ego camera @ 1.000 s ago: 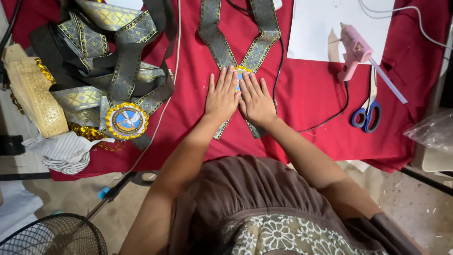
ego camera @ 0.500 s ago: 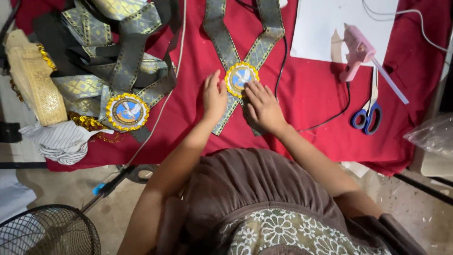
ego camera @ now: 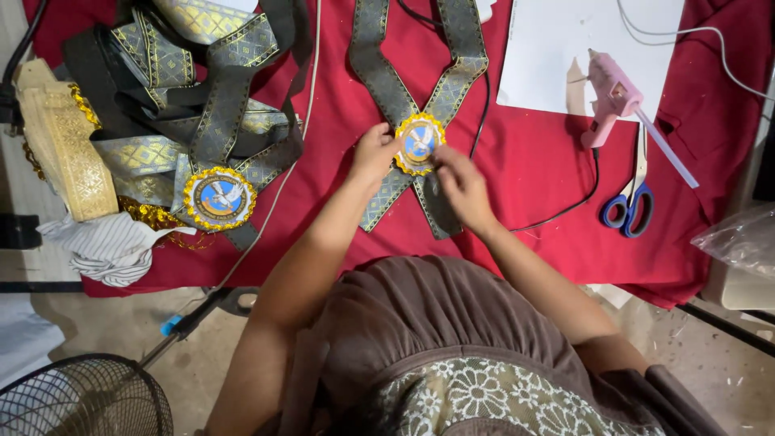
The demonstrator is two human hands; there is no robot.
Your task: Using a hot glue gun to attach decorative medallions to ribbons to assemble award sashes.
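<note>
- The round medallion [ego camera: 419, 144], blue in the middle with a gold scalloped border, sits just where the two arms of the grey-and-gold brocade sash [ego camera: 386, 77] cross, on the red cloth [ego camera: 541, 169] about midway along its near edge; that crossing looks like the spot the disc is meant to cover.
- The left hand [ego camera: 373, 153] curls at the medallion's left rim, fingertips pinching its edge, seemingly to keep it centred.
- The right hand [ego camera: 462, 184] meets the right and lower rim, fingers bent and pressing the disc down against the sash; both hands are closed on it, not flat.
- A pink hot-glue gun [ego camera: 610, 98] rests on a white sheet [ego camera: 557, 48] toward the far right corner, likely so drips miss the cloth.
- Blue-handled scissors [ego camera: 629, 202] lie just beside the gun, within easy reach of the right hand.
- A heap of finished sashes [ego camera: 202, 113] with a matching medallion [ego camera: 219, 199] occupies the left edge, well apart from the work.
</note>
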